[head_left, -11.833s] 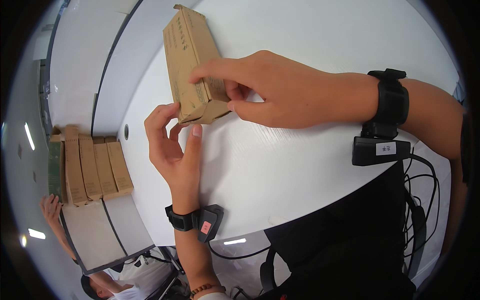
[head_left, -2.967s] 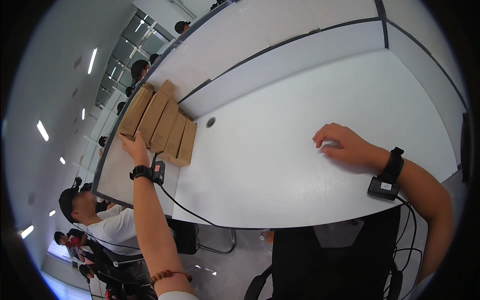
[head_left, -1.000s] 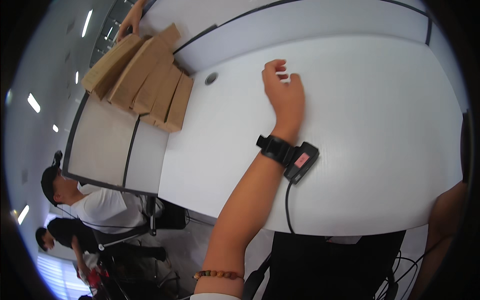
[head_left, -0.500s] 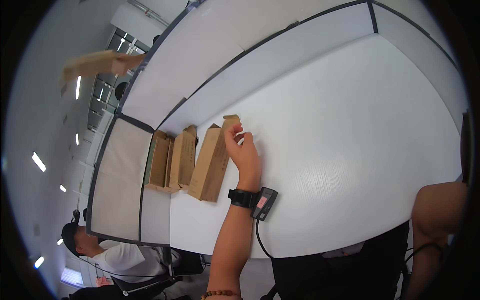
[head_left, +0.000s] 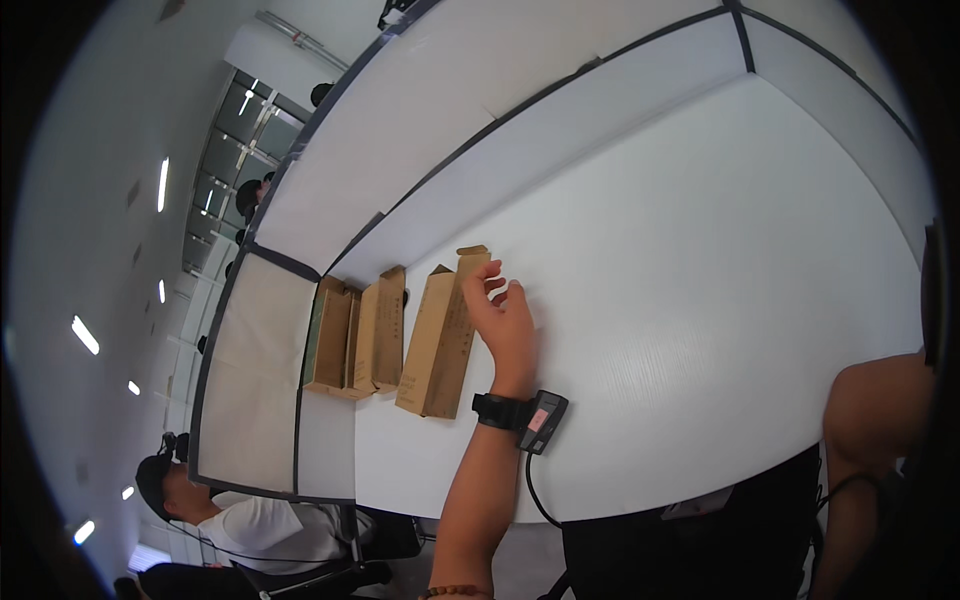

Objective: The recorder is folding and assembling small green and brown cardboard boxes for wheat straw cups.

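Note:
My left hand (head_left: 505,322) is beside the upper end of a long brown cardboard box (head_left: 436,345) on the white table. Its fingers are loosely curled and apart, and nothing shows between them. They overlap the box's raised end flap; whether they touch it I cannot tell. A black strap with a small cabled device (head_left: 541,422) is around the left wrist. To the left of that box stands another brown cardboard box (head_left: 380,335) with a flap sticking up. Of my right side only the bent arm (head_left: 875,415) shows at the right edge; its hand is out of view.
More brown cardboard boxes (head_left: 328,340) stand against the left partition (head_left: 255,370). A pale, dark-edged partition wall (head_left: 590,125) runs along the back of the white table (head_left: 680,300). Beyond the left side sits a person (head_left: 255,520) in a white shirt and dark cap.
The whole view has shifted slightly, moving the scene right and down. My left hand stays by the same box end. A brown box raised by another hand beyond the partition is gone from view.

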Available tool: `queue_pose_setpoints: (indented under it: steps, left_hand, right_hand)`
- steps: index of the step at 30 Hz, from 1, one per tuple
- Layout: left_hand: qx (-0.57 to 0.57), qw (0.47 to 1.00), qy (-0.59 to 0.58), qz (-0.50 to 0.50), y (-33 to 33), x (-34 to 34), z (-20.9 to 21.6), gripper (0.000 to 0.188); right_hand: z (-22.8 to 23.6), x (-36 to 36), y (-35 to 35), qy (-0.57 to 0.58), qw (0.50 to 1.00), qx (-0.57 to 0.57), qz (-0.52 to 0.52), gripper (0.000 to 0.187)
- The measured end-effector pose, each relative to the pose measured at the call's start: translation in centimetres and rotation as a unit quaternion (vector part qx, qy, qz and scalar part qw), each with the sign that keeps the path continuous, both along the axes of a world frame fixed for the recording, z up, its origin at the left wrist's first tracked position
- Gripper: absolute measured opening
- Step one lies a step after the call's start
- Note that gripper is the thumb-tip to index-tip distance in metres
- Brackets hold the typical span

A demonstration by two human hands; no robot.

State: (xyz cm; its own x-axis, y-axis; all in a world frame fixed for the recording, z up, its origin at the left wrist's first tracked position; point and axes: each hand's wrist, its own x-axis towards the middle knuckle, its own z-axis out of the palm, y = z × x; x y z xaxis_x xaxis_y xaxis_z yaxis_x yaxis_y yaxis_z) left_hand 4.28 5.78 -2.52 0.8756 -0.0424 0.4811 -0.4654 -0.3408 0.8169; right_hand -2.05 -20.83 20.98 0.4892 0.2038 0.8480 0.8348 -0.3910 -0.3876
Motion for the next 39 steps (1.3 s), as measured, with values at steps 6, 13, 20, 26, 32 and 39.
queue_pose_setpoints:
  steps: [6, 13, 20, 26, 32, 39]
  left_hand:
    - [-0.004, 1.0, -0.018, -0.019, 0.0, 0.5, -0.1, 0.03]
    - [0.018, 0.998, -0.058, -0.006, 0.3, 0.5, 0.4, 0.029]
    - [0.005, 0.998, -0.049, -0.029, 0.6, 0.5, -0.9, 0.029]
    - [-0.034, 0.998, -0.03, -0.045, 0.2, 0.6, -0.8, 0.03]
    - [-0.027, 0.999, -0.02, -0.019, -0.1, 0.9, -1.2, 0.032]
    - [-0.055, 0.998, -0.012, -0.017, 0.0, 0.6, -1.2, 0.029]
  right_hand:
    - [0.3, -0.6, -0.8, -0.015, 1.0, 0.01, -0.021, 0.034]
    - [0.8, -3.3, -3.3, -0.082, 0.995, 0.056, -0.026, 0.033]
    - [-5.9, -3.9, 2.3, -0.066, 0.951, 0.29, 0.087, 0.032]
    - [-18.7, 4.6, 6.5, 0.165, 0.953, 0.113, -0.227, 0.042]
    - [-24.2, 5.6, 4.9, 0.339, 0.927, 0.106, -0.119, 0.047]
    - [-24.6, 5.0, 5.4, 0.355, 0.915, 0.157, -0.11, 0.047]
